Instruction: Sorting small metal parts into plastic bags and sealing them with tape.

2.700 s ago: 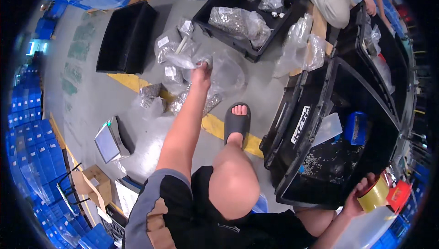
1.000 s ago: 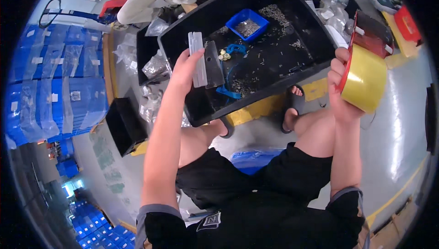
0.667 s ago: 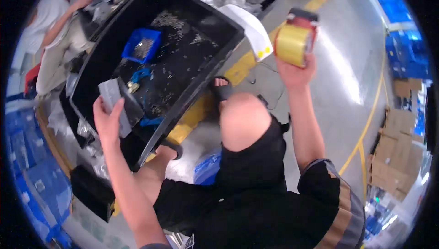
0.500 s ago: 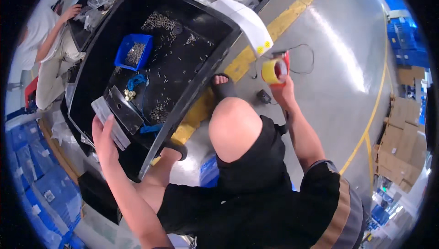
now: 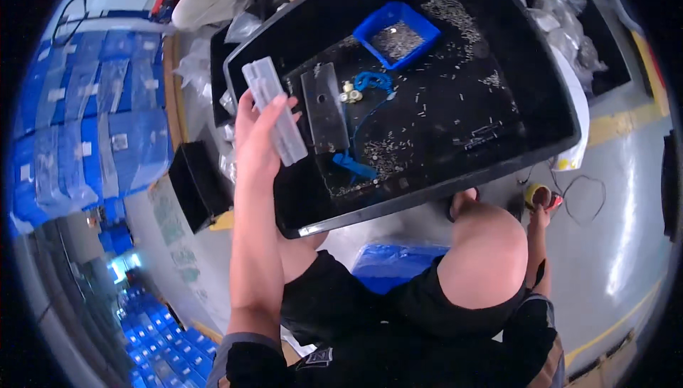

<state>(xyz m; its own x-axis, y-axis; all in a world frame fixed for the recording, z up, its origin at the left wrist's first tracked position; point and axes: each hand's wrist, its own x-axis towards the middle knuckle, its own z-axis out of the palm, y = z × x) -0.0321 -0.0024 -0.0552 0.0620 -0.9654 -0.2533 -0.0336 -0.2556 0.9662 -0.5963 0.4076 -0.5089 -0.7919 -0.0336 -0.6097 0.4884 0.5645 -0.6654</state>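
Left hand (image 5: 257, 137): pinching clear plastic (image 5: 279, 116) over tub's (image 5: 427, 194) left end
Right hand (image 5: 542, 217): gripping tape (image 5: 530, 196) near tub's front
Tray (image 5: 400, 15): sitting inside tub

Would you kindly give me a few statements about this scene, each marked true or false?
1. The left hand holds a clear plastic piece. True.
2. The right hand holds nothing. False: it holds a yellow roll.
3. The blue tray is inside the large black bin. True.
4. The blue tray has nothing in it. False: small parts lie in it.
5. A blue cord lies inside the large black bin. True.
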